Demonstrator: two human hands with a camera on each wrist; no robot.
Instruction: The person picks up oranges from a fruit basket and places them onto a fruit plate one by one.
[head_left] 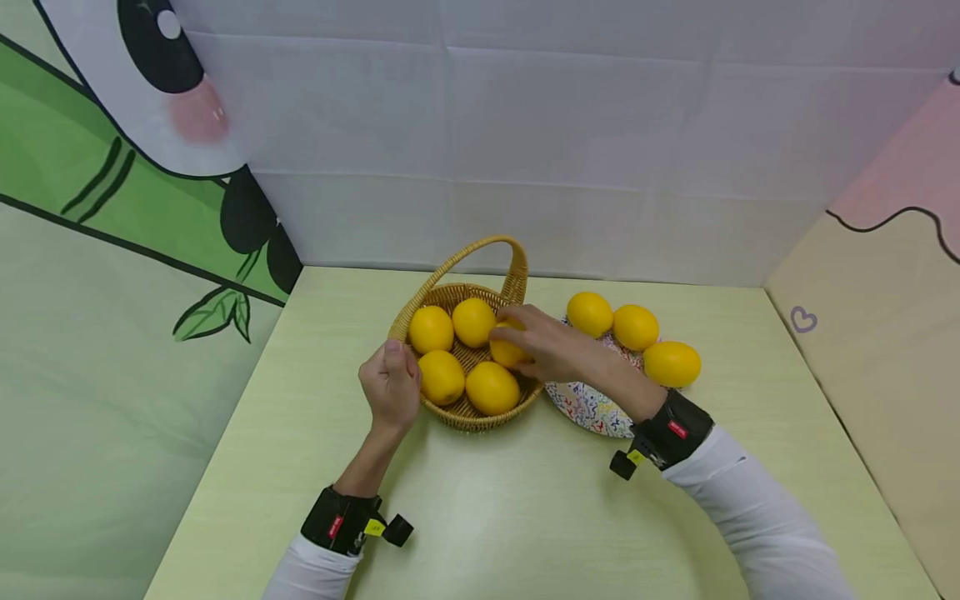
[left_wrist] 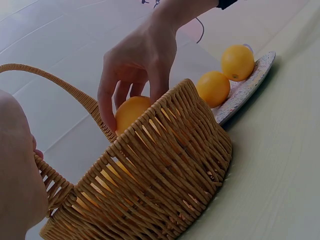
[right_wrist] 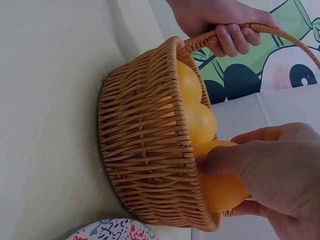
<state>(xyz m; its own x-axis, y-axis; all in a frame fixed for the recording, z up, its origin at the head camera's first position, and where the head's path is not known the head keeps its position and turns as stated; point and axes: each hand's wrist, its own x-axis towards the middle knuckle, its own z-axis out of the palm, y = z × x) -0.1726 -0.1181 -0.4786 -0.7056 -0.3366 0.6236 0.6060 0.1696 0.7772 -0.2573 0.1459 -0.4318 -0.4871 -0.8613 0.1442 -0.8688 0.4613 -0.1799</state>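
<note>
A woven wicker basket [head_left: 480,423] with a tall arched handle [head_left: 517,279] stands on the table, several oranges [head_left: 442,377] lying inside it. My left hand [head_left: 392,387] grips the base of the handle on the basket's left side; its fingers curl round the wicker in the right wrist view. At the basket's right side, my right hand [head_left: 551,342] reaches over the rim and holds an orange [head_left: 510,348] with fingers and thumb. That orange sits down among the others, as the right wrist view shows, partly covered by the thumb [right_wrist: 222,159].
Right of the basket, a plate with a colourful speckled pattern [head_left: 588,408] carries three oranges [head_left: 636,327] along its far and right side. My right forearm crosses above the plate. Behind the pale table [head_left: 510,517] hangs a light cloth backdrop [head_left: 570,125].
</note>
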